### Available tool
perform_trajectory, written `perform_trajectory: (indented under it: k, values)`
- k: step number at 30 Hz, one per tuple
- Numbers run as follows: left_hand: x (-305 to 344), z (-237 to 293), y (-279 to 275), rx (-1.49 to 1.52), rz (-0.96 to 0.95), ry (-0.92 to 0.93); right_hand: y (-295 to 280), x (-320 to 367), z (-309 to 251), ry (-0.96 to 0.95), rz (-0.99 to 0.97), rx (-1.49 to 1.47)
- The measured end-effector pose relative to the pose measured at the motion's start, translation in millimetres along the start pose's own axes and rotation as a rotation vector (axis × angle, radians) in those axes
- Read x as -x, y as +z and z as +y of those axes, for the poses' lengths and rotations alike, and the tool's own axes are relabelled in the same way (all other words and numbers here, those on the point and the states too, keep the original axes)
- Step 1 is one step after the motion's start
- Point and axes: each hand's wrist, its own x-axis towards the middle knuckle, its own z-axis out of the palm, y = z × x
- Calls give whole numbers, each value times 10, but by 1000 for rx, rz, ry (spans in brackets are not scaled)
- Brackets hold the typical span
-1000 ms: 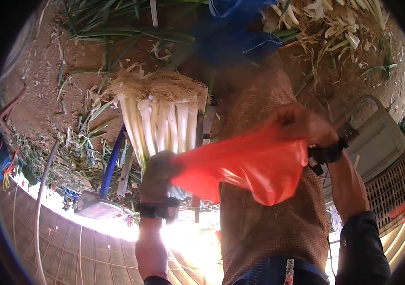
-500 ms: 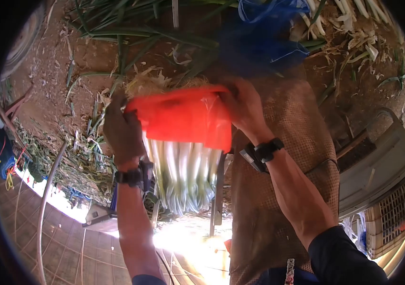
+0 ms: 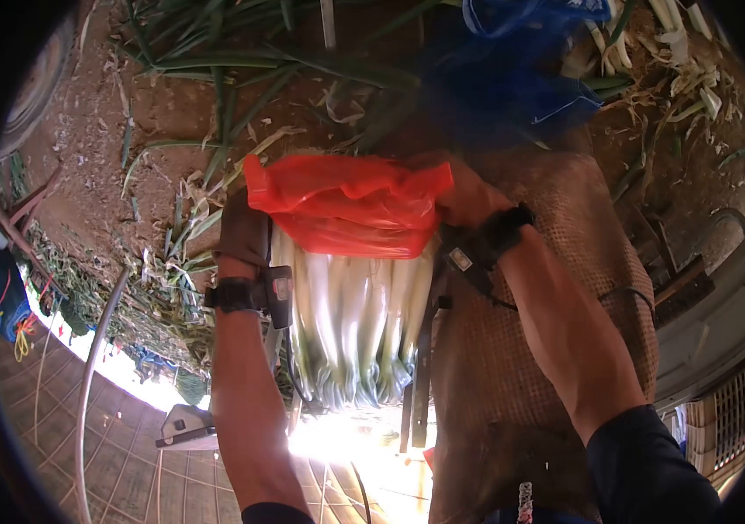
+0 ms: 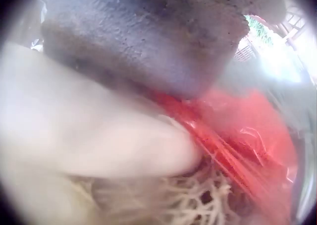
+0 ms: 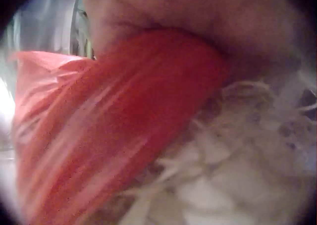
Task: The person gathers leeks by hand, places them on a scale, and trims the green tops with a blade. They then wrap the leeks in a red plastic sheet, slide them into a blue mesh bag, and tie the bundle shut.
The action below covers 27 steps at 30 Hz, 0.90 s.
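A bundle of leeks (image 3: 350, 323) stands before me with its white stems side by side and its green ends toward the bottom of the head view. Across its root end lies a red plastic bag (image 3: 350, 205), stretched between my hands. My left hand (image 3: 246, 229) grips the bag's left end beside the stems. At the other end my right hand (image 3: 470, 196) holds it, with the red plastic (image 5: 114, 121) coming taut from under the palm in the right wrist view. Pale roots (image 4: 203, 195) show below the bag's edge in the left wrist view.
Brown woven sacking (image 3: 556, 288) covers the right side near my arm. Blue netting (image 3: 512, 79) and loose green leaves (image 3: 206, 52) lie at the top. A grey chair (image 3: 722, 297) and a slatted crate (image 3: 744, 419) stand at the right; a curved pipe (image 3: 97, 367) rises at the left.
Both hands have brought the red bag from the right over to the leeks' root end. It now lies across the roots, which were bare before. The bag looks more bunched than half a second ago.
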Motion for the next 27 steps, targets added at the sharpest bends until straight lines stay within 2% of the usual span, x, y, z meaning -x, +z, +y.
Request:
perform_trajectory:
  k: [2,5,7,8,11,15,17,18,21,22,23,25,26,27]
  values:
    - [-28,8,61,83,64,70,52,1,193,-203,-33,246]
    - [-46,-38,89,98,51,138,129,59,263,-120,-13,85]
    - [-53,-95,90,85,6,157,213,86,436,-174,-26,199]
    - [-48,-121,97,94,-33,151,255,110,534,-202,-33,257]
    - [8,-196,113,185,-177,75,338,200,630,-37,-178,93]
    - [51,-209,108,355,-402,-104,495,352,492,-153,-26,82]
    - [26,-125,42,331,-527,-83,667,525,544,-186,79,87]
    - [39,-85,-22,261,-596,-7,689,611,521,-129,68,87]
    - [356,-154,48,347,-553,15,569,778,245,12,30,107]
    - [528,-236,227,568,-497,-42,486,801,86,36,6,112]
    - [721,-338,494,788,-436,-99,468,804,65,18,-20,94]
    - [765,-311,485,886,-330,-94,483,763,107,-56,-73,33]
    - [796,-292,418,768,-292,-38,522,761,138,-112,-105,-11]
    - [843,-219,405,1172,-332,-254,550,830,131,-139,-59,13]
